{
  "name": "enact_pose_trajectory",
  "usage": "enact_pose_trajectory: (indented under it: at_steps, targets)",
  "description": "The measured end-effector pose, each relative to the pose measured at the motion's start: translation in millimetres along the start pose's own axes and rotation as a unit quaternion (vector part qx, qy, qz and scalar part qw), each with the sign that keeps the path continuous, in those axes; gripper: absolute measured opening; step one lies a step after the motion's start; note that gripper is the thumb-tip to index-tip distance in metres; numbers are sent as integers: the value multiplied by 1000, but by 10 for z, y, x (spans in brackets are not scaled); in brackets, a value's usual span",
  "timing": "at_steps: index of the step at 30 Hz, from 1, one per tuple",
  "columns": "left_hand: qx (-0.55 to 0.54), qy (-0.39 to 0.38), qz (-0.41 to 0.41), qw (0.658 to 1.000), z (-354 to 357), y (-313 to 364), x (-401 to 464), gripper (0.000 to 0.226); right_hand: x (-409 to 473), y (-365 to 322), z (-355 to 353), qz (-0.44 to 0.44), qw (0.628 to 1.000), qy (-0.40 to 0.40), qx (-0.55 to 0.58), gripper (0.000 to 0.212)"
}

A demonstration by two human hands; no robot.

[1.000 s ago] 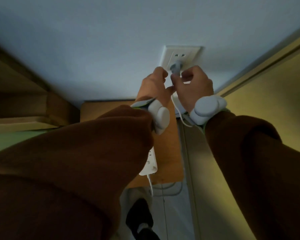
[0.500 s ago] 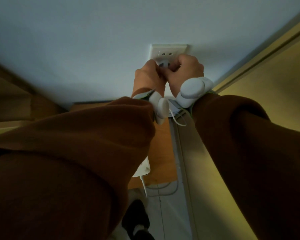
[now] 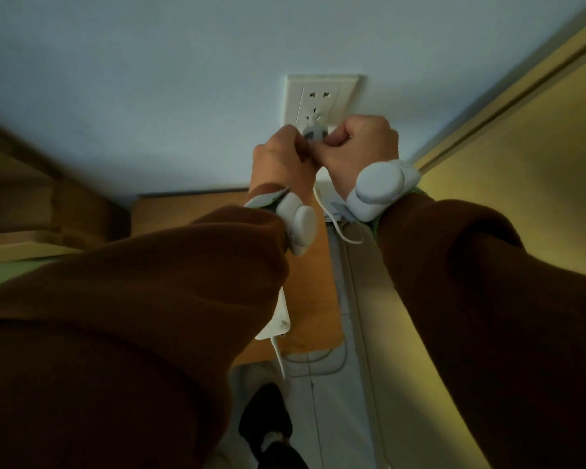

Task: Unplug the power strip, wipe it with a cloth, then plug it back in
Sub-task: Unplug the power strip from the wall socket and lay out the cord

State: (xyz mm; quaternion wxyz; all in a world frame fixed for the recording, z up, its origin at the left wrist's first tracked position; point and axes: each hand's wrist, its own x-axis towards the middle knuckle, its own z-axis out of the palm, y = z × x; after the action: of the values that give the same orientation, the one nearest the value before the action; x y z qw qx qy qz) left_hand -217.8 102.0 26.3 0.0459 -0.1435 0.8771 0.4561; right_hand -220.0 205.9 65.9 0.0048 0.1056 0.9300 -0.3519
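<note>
My hands (image 3: 322,157) crowded the socket's (image 3: 320,99) lower holes; its upper holes and the wall (image 3: 149,79) leftward lay open.

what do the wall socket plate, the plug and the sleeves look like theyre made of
Wall socket plate: likely glossy white moulded plastic, smooth with crisp edges. Plug: probably grey plastic, matte; partly hidden by fingers. Sleeves: soft brown knit or fleece, with fuzzy folds.

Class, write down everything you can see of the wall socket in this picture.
The wall socket is a white, roughly square plate, plastic by its look, set flush in a pale wall. Its raised inner panel shows a two-slot outlet above and angled slots of a second outlet below. A grey plug sits at that lower outlet, pinched between the left hand and right hand; whether its pins are in cannot be seen. The hands cover the plate's lower edge.
</note>
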Motion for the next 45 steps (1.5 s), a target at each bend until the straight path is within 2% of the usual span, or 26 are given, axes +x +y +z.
enact_pose_trajectory:
  at_steps: [3, 13, 14, 16, 18, 22, 26, 30, 35, 40, 42, 45]
  targets:
    - [-1, -13, -3, 1000, 38, -106, -143, 9, -151, 116, 52, -8, 1000, 10, 7, 28]
    - [-58, 34, 64, 996, -92, -98, -303, 23, -386, 115, 134, 23, 995, 6, 101, 17]
    - [-66, 42, 70, 995, -143, -109, -315, 26, -411, 130, 162, 32, 993, -1, 112, 15]
    - [-95, 73, 70, 990, -307, -140, -367, 30, -455, 146, 256, 42, 990, -41, 126, 23]
    - [-130, 104, 64, 984, -466, -148, -432, 32, -493, 170, 345, 24, 992, -68, 104, 28]
    - [-147, 166, 84, 971, -915, -252, -498, 28, -620, 142, 596, -87, 989, -115, 33, 17]
    - [-119, 197, 97, 968, -1226, -385, -480, 26, -634, 275, 685, -88, 987, -132, -24, 16]
    - [-37, 187, 125, 974, -1339, -663, -499, 23, -675, 271, 733, -141, 982, -117, -44, 17]
    - [19, 170, 87, 981, -1409, -979, -599, 15, -631, 297, 678, -160, 983, -72, -56, 17]
    - [59, 71, 87, 992, -1313, -1042, -705, 7, -646, 243, 652, -189, 979, -55, -46, 22]
    - [114, 27, 127, 985, -1253, -983, -686, 17, -664, 212, 653, -196, 978, -62, -46, 23]
    - [206, -72, 184, 958, -1145, -800, -630, 44, -700, 144, 646, -229, 970, -72, -41, 23]
